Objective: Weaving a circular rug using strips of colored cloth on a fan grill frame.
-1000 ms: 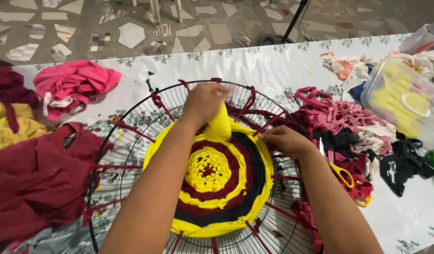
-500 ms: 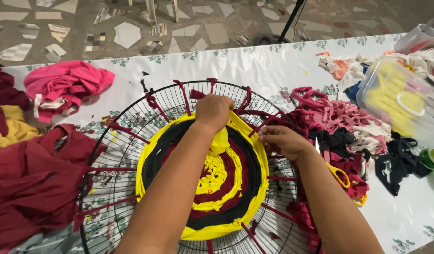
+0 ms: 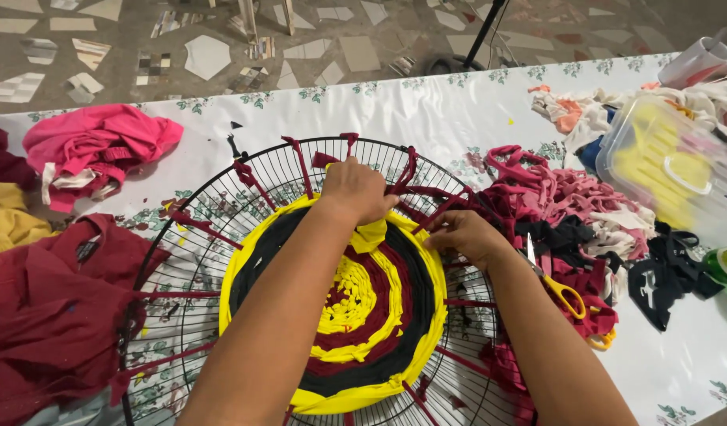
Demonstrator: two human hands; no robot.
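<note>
Rug: a round woven rag rug [image 3: 340, 304] in yellow, maroon and black rings lies at the centre of a round black wire fan guard [image 3: 214, 213].
Left hand: the left hand [image 3: 356, 189], at the rug's far edge, has its fingers curled tight on a yellow fabric strip [image 3: 370, 234].
Right hand: the right hand [image 3: 462, 233], at the rug's right edge, pinches with bent fingers; what it grips cannot be told.
Right of rug: yellow-handled scissors [image 3: 557, 284] on a heap of pink and maroon fabric strips [image 3: 568, 205].
Left of rug: dark red cloth [image 3: 48, 315].

One wire fan guard [image 3: 221, 197], one woven rug [image 3: 363, 315], one scissors [image 3: 557, 288], two hands.
</note>
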